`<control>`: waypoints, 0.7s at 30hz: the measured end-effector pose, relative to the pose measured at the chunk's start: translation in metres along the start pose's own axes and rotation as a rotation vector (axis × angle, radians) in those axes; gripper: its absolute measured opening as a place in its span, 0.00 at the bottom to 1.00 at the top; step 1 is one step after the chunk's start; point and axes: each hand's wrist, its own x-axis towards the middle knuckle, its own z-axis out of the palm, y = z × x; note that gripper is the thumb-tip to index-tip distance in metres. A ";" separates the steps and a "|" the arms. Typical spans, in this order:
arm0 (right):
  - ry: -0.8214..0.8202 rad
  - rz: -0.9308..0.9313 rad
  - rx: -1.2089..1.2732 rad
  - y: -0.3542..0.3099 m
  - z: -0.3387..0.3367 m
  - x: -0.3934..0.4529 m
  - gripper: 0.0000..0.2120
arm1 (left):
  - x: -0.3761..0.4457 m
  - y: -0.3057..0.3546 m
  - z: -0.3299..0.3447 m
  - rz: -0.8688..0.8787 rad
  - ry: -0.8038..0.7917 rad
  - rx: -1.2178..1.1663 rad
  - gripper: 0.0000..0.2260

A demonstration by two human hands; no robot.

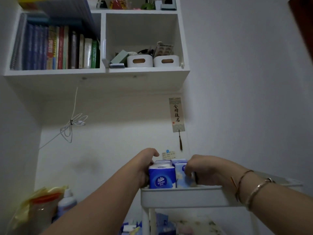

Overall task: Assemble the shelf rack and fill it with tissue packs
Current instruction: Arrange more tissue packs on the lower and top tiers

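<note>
Both hands reach into the top tray (183, 195) of a white shelf rack (147, 217), which stands low in the view, close to the white wall. The left hand (145, 168) presses flat against the left side of a blue tissue pack (161, 177) with its fingers curled over the packs behind it, so it holds that pack at its side. Just right of this hand's pack stands a pale floral tissue pack (182, 177), and the right hand (201, 170) grips it from the right, fingers bent over its top corner. More blue packs (171, 161) sit behind, between the two hands. Two bracelets (250, 189) circle the right wrist. Below the hands, under the tray, further packs (162, 223) lie on a lower level, blurred. Left of the left forearm are a white bottle (66, 202) and a yellow bag (39, 197). High above the hands hangs a wall shelf (96, 72) with books (55, 48) and two white bins (153, 61)
</note>
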 end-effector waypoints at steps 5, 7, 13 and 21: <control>-0.068 0.023 -0.141 -0.001 0.000 -0.006 0.24 | -0.007 0.001 0.004 0.030 -0.010 0.114 0.08; -0.058 0.013 -0.170 0.001 0.000 -0.006 0.21 | -0.008 0.000 0.005 0.025 0.001 0.121 0.07; 0.169 -0.080 -0.223 -0.005 0.003 -0.013 0.27 | -0.009 -0.005 0.007 0.103 0.052 -0.051 0.08; 0.426 -0.584 -0.154 -0.043 0.040 -0.067 0.24 | -0.004 -0.010 -0.038 0.392 0.186 -0.247 0.07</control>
